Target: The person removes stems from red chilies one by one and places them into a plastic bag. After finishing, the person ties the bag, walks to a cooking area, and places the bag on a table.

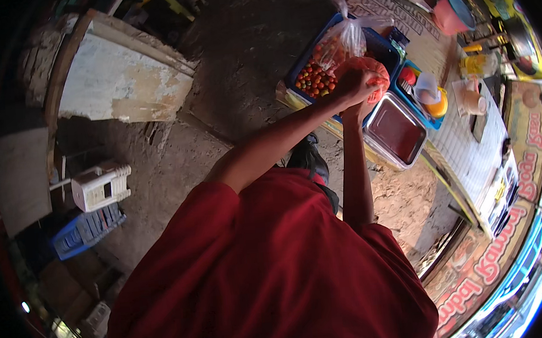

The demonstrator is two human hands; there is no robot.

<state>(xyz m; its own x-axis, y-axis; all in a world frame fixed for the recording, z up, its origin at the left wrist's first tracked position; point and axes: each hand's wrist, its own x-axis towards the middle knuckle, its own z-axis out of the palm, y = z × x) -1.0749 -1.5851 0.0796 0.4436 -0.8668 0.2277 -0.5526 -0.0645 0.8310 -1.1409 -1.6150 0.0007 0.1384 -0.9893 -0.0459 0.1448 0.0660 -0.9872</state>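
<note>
Both my hands are at a red plastic bag (368,66), above the near side of a blue plastic crate (387,50). My left hand (358,86) grips the bunched plastic. My right hand (362,110) is close under it, also on the bag, its fingers partly hidden. Small red and yellow-green tomatoes (313,80) fill the crate's left part. A knotted clear plastic bag (350,35) with reddish contents lies over them. Just below my right hand, a rectangular metal-looking tray (409,163) has a dark red-brown inside; whether that is liquid I cannot tell.
Right of the crate, a blue tray (436,123) holds cups and an orange container (437,105). A mug (474,103), a yellow-labelled jar (478,65) and a pink bucket (451,15) stand on the table (470,159). White (95,187) and blue (87,231) plastic stools are at left.
</note>
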